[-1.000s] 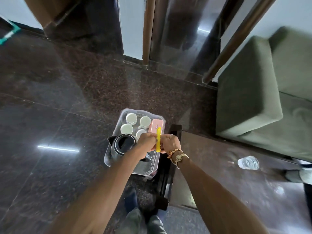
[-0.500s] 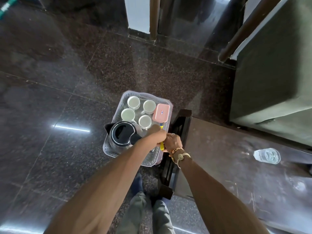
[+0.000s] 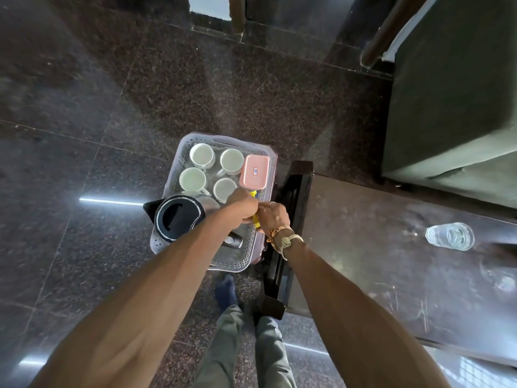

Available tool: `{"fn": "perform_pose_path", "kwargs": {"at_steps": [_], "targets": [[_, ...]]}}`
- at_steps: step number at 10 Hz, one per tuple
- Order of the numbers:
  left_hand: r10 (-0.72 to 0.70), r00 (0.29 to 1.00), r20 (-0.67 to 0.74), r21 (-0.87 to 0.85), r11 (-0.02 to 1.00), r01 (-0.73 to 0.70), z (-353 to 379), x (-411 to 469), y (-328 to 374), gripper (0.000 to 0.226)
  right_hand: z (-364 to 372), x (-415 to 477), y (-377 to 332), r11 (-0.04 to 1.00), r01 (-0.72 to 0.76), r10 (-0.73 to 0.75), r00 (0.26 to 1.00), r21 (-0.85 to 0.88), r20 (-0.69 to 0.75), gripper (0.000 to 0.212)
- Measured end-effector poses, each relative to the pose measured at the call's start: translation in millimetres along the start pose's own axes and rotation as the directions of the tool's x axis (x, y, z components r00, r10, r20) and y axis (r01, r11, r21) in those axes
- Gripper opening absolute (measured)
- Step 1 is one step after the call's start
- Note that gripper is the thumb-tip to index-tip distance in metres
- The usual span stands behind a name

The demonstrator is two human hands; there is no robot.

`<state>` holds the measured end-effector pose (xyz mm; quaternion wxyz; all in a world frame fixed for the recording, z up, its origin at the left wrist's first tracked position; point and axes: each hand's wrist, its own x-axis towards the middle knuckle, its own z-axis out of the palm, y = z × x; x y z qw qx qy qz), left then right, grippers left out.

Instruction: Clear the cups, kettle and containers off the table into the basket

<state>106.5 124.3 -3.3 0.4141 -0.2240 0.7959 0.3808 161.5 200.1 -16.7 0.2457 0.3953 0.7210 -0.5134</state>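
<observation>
Four white cups (image 3: 201, 156), the kettle (image 3: 179, 217) and a pink container (image 3: 254, 172) sat in the basket (image 3: 241, 261) on the floor at centre frame. Over the basket's right side, the left hand (image 3: 242, 204) and right hand (image 3: 274, 218) both gripped a thin yellow item (image 3: 253, 194). One clear glass (image 3: 450, 236) stood on the surface (image 3: 363, 219) at right of frame; it looked light, slick and breakable, best gripped round its wall.
</observation>
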Motion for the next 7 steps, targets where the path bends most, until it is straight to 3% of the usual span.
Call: {"fn": "perform_pose_path", "kwargs": {"at_steps": [2, 5, 7], "targets": [[0.039, 0.999, -0.036, 0.082, 0.996, -0.036, 10, 29, -9, 0.023, 6, 3, 1, 0.973, 0.109, -0.113, 0.994, -0.203, -0.005, 0.029], [0.03, 0.999, -0.029, 0.121, 0.992, -0.026, 2, 21, -6, 0.035, 6, 4, 0, 0.958, 0.103, -0.103, 0.995, -0.266, 0.017, 0.024], [0.077, 0.995, -0.06, 0.159, 0.985, -0.067, 3, -3, -3, 0.032, -8, -11, 5, 0.957, 0.106, -0.109, 0.994, -0.271, 0.007, 0.024]]}}
